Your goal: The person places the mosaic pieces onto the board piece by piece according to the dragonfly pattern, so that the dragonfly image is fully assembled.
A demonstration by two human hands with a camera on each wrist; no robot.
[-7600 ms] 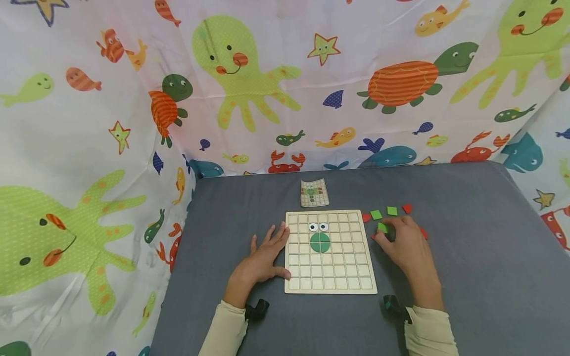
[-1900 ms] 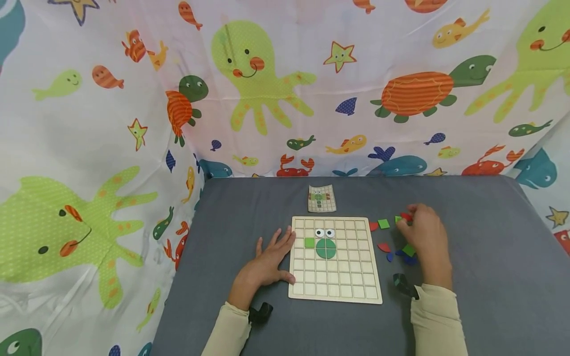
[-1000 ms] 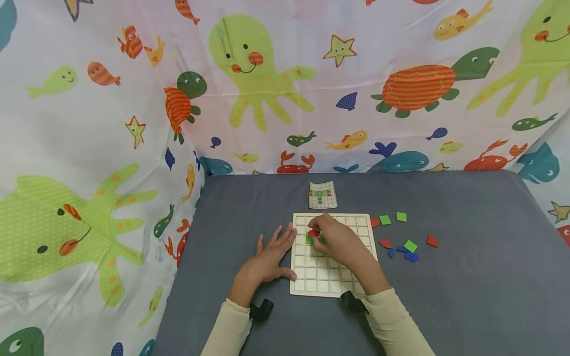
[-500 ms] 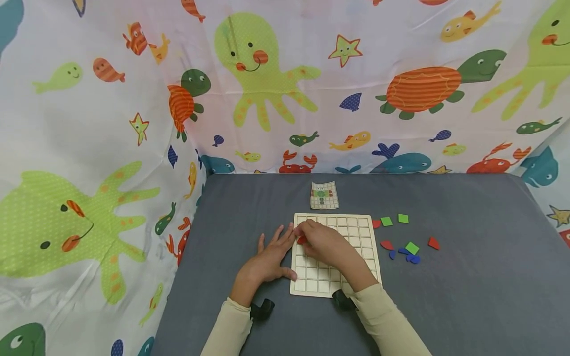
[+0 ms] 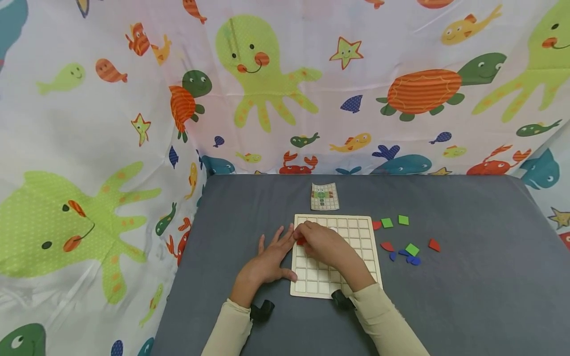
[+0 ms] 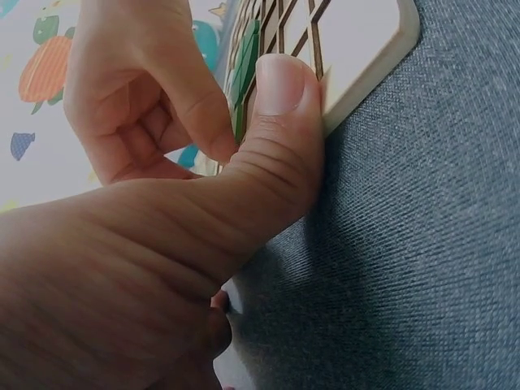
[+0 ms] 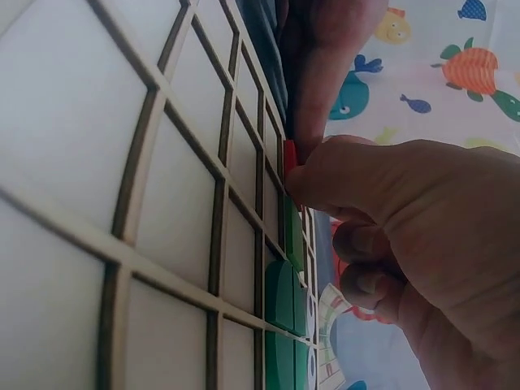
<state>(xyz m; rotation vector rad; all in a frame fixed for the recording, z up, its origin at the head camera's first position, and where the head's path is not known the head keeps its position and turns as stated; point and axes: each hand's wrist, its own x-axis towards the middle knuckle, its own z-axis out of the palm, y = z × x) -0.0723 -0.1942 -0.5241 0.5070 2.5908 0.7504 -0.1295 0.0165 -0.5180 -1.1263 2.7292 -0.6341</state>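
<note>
A pale wooden grid board (image 5: 334,284) lies on the grey cloth. Along its left edge, my left hand (image 5: 266,266) rests with fingers spread; in the left wrist view the thumb (image 6: 280,106) presses the board's rim. My right hand (image 5: 328,245) reaches across the board and pinches a red piece (image 7: 290,158) at a cell by the left edge. Beside that piece, in the right wrist view, sit a light green square (image 7: 293,236) and dark green rounded pieces (image 7: 280,296). In the head view my right hand covers most of these set pieces.
Behind the board lies a small pattern card (image 5: 325,198). To the right are loose green squares (image 5: 403,219), red pieces (image 5: 434,244) and several blue pieces (image 5: 415,261). A printed sea-animal curtain (image 5: 267,99) hangs behind and left of the table.
My right hand took a red piece from the right-hand pile and carried it left onto the board. Earlier, a light green square came to lie left of the dark green circle. My left hand stayed put.
</note>
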